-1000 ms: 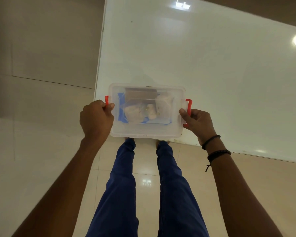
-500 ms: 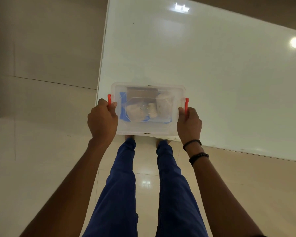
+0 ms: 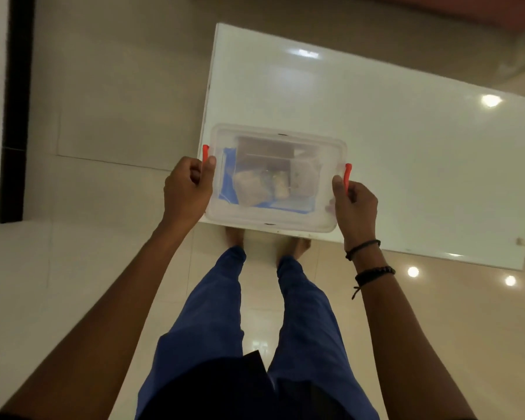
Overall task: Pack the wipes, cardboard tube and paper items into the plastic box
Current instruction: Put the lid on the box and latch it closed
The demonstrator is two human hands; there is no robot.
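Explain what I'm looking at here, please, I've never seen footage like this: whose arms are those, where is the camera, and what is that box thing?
There is no machine: a person wears a camera on the head, looking down past blue trousers to the floor. The left hand and right hand each grip an end of a clear plastic box by its red latches. The lid is on. Through it show something blue and pale items, too blurred to name. The box sits at the near edge of a white table.

1 plastic box, 2 hands, 1 table
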